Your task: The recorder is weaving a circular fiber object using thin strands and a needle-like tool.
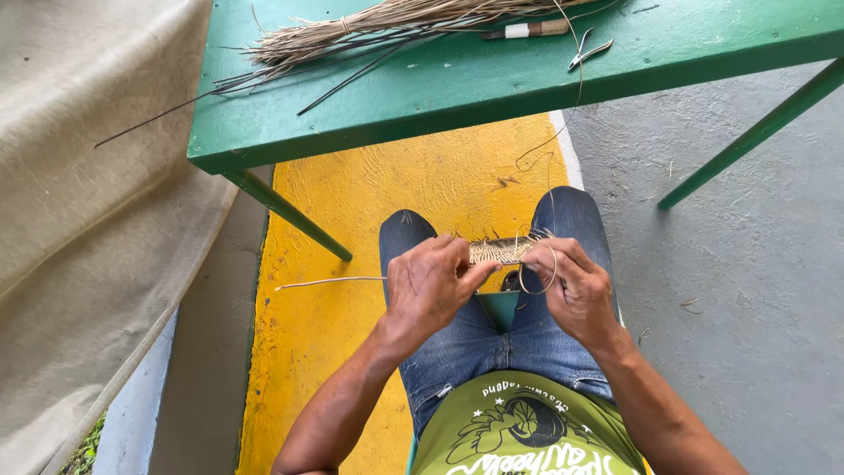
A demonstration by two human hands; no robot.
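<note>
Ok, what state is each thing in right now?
Left hand: pinching the woven strip's end.
Right hand: holding a looped strand.
Woven strip: partly woven, held over the knees.
Fibre bundle: tied, lying on the green table.
Small pliers: lying on the table, not in use.

Green table (pixel 492 84) bearing dry reed bundle (pixel 387 26), knife (pixel 527 31), small pliers (pixel 589 53); beige tarp (pixel 88 176)
</note>
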